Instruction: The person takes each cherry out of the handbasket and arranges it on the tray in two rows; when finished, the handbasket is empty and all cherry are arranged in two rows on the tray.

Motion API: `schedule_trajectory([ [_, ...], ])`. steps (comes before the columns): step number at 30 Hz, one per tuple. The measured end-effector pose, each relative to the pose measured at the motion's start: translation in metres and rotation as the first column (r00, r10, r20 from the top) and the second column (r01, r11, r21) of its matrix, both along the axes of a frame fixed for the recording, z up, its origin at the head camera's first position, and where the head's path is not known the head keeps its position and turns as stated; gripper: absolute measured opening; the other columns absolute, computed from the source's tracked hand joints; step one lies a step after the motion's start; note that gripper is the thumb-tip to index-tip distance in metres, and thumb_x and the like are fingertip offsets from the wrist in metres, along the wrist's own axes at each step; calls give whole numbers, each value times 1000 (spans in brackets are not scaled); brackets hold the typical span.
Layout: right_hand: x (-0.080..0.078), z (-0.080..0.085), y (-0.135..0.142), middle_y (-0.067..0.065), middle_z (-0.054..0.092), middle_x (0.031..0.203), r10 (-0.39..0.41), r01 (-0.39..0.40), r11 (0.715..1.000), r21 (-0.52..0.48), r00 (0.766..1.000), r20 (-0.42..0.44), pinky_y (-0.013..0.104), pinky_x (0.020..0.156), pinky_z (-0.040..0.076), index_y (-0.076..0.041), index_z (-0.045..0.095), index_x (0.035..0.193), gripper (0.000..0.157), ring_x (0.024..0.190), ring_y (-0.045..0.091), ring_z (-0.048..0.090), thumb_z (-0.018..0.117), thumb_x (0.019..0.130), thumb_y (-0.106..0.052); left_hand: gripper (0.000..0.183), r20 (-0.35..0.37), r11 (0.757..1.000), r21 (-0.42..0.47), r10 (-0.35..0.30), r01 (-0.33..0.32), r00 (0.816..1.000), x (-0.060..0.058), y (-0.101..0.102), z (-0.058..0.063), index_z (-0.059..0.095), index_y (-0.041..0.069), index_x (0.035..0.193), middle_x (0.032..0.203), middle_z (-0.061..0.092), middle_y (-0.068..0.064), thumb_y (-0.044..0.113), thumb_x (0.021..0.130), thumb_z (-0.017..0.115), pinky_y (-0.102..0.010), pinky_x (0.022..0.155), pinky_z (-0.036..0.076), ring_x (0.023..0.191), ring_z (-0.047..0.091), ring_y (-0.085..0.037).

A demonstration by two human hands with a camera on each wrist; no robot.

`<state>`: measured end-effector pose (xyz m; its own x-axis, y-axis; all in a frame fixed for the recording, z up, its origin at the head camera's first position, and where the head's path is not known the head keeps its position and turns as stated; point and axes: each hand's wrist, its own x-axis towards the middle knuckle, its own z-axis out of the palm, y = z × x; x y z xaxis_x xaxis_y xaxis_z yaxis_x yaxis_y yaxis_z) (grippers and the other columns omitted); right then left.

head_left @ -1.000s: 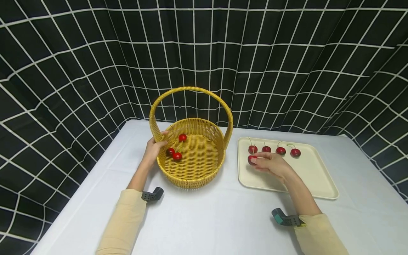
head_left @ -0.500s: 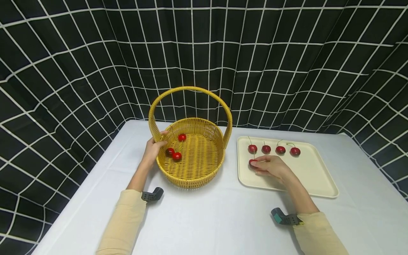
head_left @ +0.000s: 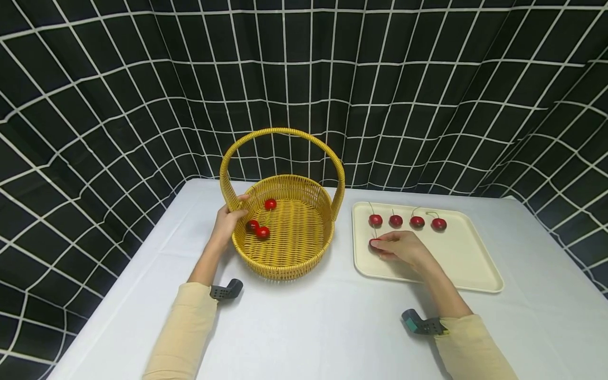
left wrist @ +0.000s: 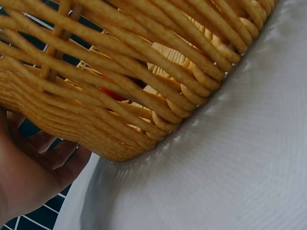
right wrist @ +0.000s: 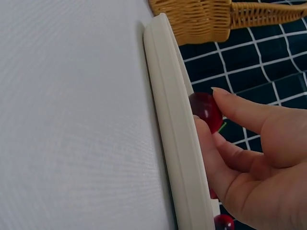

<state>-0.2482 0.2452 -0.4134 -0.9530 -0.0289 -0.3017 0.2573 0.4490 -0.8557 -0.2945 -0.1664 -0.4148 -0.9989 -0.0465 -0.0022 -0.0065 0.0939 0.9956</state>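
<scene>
My left hand (head_left: 225, 222) grips the left side of a yellow wicker basket (head_left: 285, 273), near the foot of its tall hoop handle. Inside the basket, three red cherries, one of them a cherry (head_left: 263, 233) near the middle, lie towards the left. On the right, my right hand (head_left: 402, 247) pinches a dark red cherry (right wrist: 206, 111) between thumb and fingers, low over the left front of a cream tray (head_left: 456, 264). Its stem points up. Behind it several cherries stand in a row along the tray's back, including a cherry (head_left: 439, 225) at the right end.
A white cloth (head_left: 304, 327) covers the table. Black curtain (head_left: 294, 79) with a white grid hangs behind and along both sides. The basket's handle (head_left: 282, 130) arches high above its rim. A gap of tablecloth separates basket and tray.
My right hand has lowered the cherry slightly towards the tray and nearer its front. The left hand and the basket keep their place; the whole view shifts slightly.
</scene>
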Motion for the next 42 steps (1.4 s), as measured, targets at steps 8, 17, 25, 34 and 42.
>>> schedule_trajectory([
  [8, -1, -3, -2, 9, 66, 95, -17, 20, 992, 122, 999, -29, 19, 69, 50, 6, 61, 111, 46, 75, 9, 62, 72, 85, -30, 49, 0, 1000, -5, 2, -2, 1000, 0, 0, 0, 46, 7, 140, 143, 42, -15, 6, 92, 48, -43, 109, 23, 130, 38, -29],
  [17, -1, -5, -1, 11, 65, 96, -22, 31, 989, 144, 998, -66, 21, 69, 52, 6, 63, 110, 43, 75, 11, 61, 70, 87, -29, 49, 5, 1000, -4, -3, 3, 1000, -1, 0, -1, 46, 8, 141, 144, 42, -15, 7, 92, 48, -42, 110, 21, 131, 37, -29],
  [25, 0, -3, -1, 14, 63, 101, -12, 22, 985, 170, 998, -63, 23, 72, 52, 5, 63, 113, 43, 80, 16, 60, 67, 89, -31, 49, 7, 1000, -4, 4, -4, 1000, -1, 0, -1, 46, 8, 140, 144, 42, -14, 7, 92, 48, -42, 110, 21, 131, 37, -29],
  [34, 0, 0, 0, 18, 63, 105, -27, 35, 987, 154, 998, -54, 23, 72, 53, 7, 61, 115, 44, 80, 17, 60, 66, 90, -29, 49, 6, 1000, -5, 4, -4, 1000, -1, -1, -1, 46, 8, 140, 144, 41, -14, 7, 92, 48, -43, 110, 22, 131, 37, -29],
  [42, 0, -2, 2, 17, 62, 103, -24, 34, 987, 156, 998, -63, 24, 72, 53, 7, 61, 116, 40, 81, 18, 60, 63, 93, -26, 49, 4, 1000, -6, 8, -7, 1000, 0, 0, -1, 46, 8, 140, 145, 41, -14, 7, 91, 48, -42, 110, 22, 131, 37, -29],
])
